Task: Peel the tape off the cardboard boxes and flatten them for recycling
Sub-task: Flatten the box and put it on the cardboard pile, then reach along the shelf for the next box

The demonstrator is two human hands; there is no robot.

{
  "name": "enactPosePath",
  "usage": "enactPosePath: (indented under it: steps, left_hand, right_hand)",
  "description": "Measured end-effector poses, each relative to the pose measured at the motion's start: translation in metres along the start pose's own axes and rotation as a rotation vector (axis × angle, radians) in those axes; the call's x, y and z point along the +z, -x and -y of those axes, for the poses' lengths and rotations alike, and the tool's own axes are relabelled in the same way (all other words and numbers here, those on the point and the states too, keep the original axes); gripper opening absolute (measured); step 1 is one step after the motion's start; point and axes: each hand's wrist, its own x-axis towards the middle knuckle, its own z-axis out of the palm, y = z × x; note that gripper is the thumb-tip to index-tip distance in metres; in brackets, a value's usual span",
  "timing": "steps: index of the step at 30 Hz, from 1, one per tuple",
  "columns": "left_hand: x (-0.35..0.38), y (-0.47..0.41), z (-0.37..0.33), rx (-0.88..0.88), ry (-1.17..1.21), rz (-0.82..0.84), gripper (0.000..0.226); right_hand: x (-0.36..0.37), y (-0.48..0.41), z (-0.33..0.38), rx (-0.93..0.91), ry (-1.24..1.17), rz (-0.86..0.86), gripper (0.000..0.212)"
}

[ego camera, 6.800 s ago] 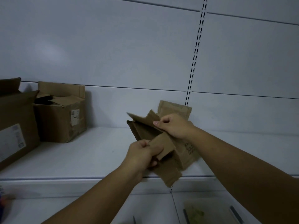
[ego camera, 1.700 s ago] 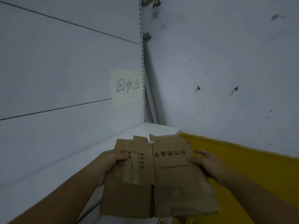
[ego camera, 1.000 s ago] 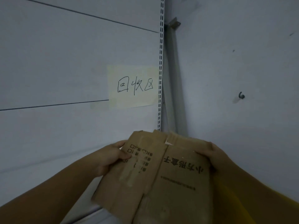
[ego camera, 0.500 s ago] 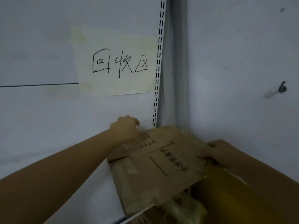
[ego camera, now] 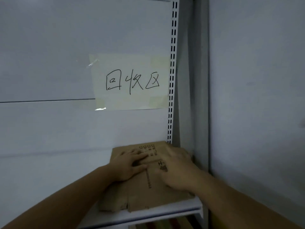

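Note:
A flattened brown cardboard box (ego camera: pixel 138 195) with black printed characters lies flat on the white shelf (ego camera: pixel 156 214), pushed into the right back corner. My left hand (ego camera: pixel 127 166) presses on its left half with fingers stretched flat. On the right half my right hand (ego camera: pixel 177 169) lies palm down, fingers spread. Neither hand curls round the cardboard. Part of the print is hidden under the hands.
A pale paper note (ego camera: pixel 132 81) with handwritten characters is taped to the shelf's back panel above the box. A slotted upright (ego camera: pixel 172 71) and a grey wall (ego camera: pixel 255 96) close off the right side. Brown cardboard shows below the shelf edge (ego camera: pixel 165 224).
The flattened box has gone from being held tilted in both hands to lying flat on the shelf. Both hands now lie on top of it, and the view has moved closer.

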Motion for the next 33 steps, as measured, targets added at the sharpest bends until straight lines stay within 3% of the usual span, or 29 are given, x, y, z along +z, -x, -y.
enactPosePath:
  steps: [3,5,10,15,19,23,25,28,30,31,33]
  left_hand:
    - [0.011,0.002,0.003,-0.107,-0.119,-0.267,0.055]
    - [0.014,0.006,0.002,-0.189,-0.183,-0.414,0.042]
    - [0.008,0.012,-0.009,-0.281,-0.117,-0.447,0.031]
    - [0.010,0.015,-0.010,-0.349,-0.121,-0.429,0.033]
    - [0.004,0.020,-0.015,-0.434,-0.075,-0.512,0.040]
    - [0.000,0.040,-0.014,-0.334,-0.022,-0.279,0.032]
    - [-0.012,0.066,-0.006,-0.211,-0.080,-0.125,0.042]
    - [-0.043,0.130,0.027,-0.176,-0.169,-0.118,0.063]
    - [-0.068,0.183,0.066,-0.192,-0.290,-0.113,0.066]
    - [-0.083,0.212,0.088,-0.224,-0.348,-0.098,0.066]
    - [-0.110,0.264,0.133,-0.342,-0.379,-0.113,0.067]
  right_hand:
    - [0.029,-0.014,0.006,0.016,0.142,0.190,0.063]
    - [0.038,-0.017,0.006,0.034,0.138,0.185,0.062]
    - [0.041,-0.016,0.001,0.032,0.121,0.148,0.061]
    - [0.046,-0.018,-0.003,0.028,0.114,0.120,0.062]
    - [0.042,-0.017,-0.001,0.033,0.081,0.085,0.060]
    - [0.036,-0.014,0.004,0.042,0.079,0.154,0.055]
    - [0.026,-0.013,0.010,0.063,0.090,0.178,0.052]
    - [0.000,-0.011,0.045,0.153,-0.052,0.300,0.040]
    - [-0.001,-0.024,0.088,0.003,-0.296,0.492,0.029]
    - [0.008,-0.036,0.116,-0.079,-0.357,0.498,0.032]
    - [0.020,-0.043,0.191,-0.050,-0.153,0.218,0.053]
